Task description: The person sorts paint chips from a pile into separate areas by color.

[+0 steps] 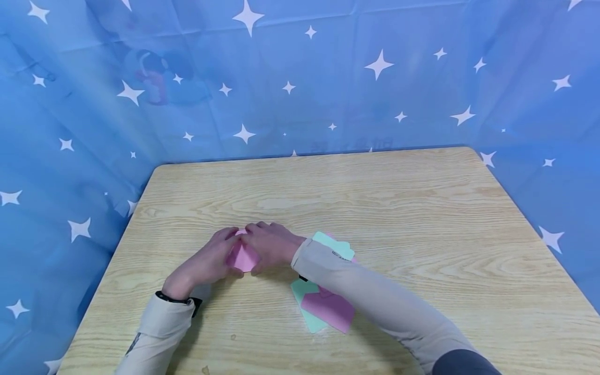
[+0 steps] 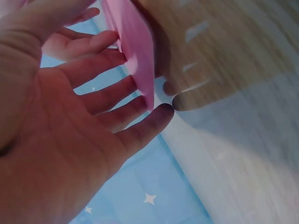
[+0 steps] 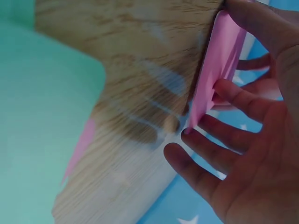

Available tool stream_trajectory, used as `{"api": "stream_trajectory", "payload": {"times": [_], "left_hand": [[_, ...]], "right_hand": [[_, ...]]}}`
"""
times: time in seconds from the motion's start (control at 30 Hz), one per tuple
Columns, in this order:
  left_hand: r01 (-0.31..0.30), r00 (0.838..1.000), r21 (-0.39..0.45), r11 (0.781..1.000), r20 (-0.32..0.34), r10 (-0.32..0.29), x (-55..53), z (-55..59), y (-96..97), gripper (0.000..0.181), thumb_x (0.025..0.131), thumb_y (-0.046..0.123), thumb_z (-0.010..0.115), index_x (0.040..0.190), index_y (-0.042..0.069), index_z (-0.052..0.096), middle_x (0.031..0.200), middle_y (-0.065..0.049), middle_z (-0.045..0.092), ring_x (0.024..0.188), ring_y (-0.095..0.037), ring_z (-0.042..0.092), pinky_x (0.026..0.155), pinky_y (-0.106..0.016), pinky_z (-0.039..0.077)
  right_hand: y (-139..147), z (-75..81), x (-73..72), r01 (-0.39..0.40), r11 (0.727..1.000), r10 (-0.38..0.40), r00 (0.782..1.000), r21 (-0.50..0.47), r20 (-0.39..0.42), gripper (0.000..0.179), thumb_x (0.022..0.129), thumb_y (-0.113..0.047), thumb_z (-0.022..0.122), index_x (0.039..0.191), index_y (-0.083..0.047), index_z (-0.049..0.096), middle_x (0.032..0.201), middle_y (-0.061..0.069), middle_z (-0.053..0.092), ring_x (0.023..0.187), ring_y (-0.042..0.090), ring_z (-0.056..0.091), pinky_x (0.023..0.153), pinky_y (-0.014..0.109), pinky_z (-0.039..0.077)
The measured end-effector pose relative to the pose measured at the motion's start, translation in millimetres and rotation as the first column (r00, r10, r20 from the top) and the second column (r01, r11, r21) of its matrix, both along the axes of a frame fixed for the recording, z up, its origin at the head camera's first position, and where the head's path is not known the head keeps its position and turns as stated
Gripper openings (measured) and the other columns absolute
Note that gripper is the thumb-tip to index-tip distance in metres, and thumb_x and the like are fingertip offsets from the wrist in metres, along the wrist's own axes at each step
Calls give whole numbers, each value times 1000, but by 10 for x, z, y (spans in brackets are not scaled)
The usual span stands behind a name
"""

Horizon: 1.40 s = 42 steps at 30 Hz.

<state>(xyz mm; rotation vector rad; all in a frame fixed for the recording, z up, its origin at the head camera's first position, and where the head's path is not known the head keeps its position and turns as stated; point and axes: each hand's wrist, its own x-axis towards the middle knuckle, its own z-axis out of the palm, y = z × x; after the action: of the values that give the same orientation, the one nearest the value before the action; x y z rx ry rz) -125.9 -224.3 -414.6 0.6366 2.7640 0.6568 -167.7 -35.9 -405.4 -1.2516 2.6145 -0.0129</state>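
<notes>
A small pink sheet of paper point(image 1: 244, 258) is held between both hands on the left half of the wooden table. My left hand point(image 1: 208, 263) holds its left side, thumb at the near edge and fingers toward the far edge. Opposite it, my right hand point(image 1: 274, 245) holds the right side the same way. The left wrist view shows fingertips of the left hand point(image 2: 79, 107) against the paper point(image 2: 138, 51), which stands bent up off the tabletop. In the right wrist view, the paper point(image 3: 217, 60) has a rounded corner and layered edges beside the right hand point(image 3: 252, 140).
Under and beside the right forearm point(image 1: 375, 291) lie mint-green paper pieces point(image 1: 328, 240) and a pink piece point(image 1: 330, 310), partly hidden by the sleeve. The wooden table point(image 1: 398, 198) ends at a blue star-patterned cloth point(image 1: 328, 62) behind and at the sides.
</notes>
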Motion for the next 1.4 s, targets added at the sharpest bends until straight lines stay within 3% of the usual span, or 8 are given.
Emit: {"api": "stream_trajectory", "payload": {"times": [0.13,0.33,0.57,0.77,0.97,1.27,1.4], "left_hand": [[-13,999,-4,1000,40,13,-4,12,14,76,74,12,84,140,-1,49,150,-29,31,139,-45,29,109,-58,34],[-11,999,-16,1000,50,12,-11,24,44,77,75,14,84,141,0,48,150,-29,32,139,-45,30,109,-58,33],[4,999,-58,998,-34,-6,-1,30,127,79,76,28,83,140,-1,48,148,-27,37,137,-44,35,107,-60,33],[-16,997,-121,993,-72,8,-19,185,297,86,78,45,78,145,4,44,154,-20,32,142,-42,28,109,-67,24],[18,994,-99,995,-109,-29,-33,362,486,84,81,47,75,145,3,43,155,-17,33,144,-39,27,110,-63,26],[42,987,-89,995,-151,-55,-26,563,793,80,86,47,70,147,6,41,156,-15,31,146,-38,23,112,-60,25],[64,981,-107,992,-177,-82,-21,589,937,78,87,49,68,147,6,41,156,-15,33,145,-37,25,112,-59,27]], "right_hand": [[20,0,2,-10,1000,9,1000,13,7,80,80,-57,72,145,-19,44,142,3,47,130,23,45,97,40,49],[77,-6,-8,-9,1000,9,1000,-5,17,78,80,-57,71,144,-20,45,141,3,48,130,23,46,100,40,47],[305,35,-52,35,994,-30,999,-102,45,73,81,-60,68,139,-21,50,141,1,49,127,23,47,99,41,45],[584,64,-108,96,987,-89,994,-128,57,74,83,-64,63,141,-21,48,148,3,43,133,25,43,105,46,41],[939,150,-108,160,974,-152,987,-161,60,73,84,-64,61,141,-22,47,151,3,41,137,26,40,109,46,37],[1517,255,-14,219,941,-219,975,-258,29,74,84,-64,61,141,-18,48,149,8,44,136,31,41,109,52,34],[1685,305,59,239,928,-244,970,-286,16,75,84,-63,63,141,-17,49,148,9,45,135,32,42,110,53,32]]}}
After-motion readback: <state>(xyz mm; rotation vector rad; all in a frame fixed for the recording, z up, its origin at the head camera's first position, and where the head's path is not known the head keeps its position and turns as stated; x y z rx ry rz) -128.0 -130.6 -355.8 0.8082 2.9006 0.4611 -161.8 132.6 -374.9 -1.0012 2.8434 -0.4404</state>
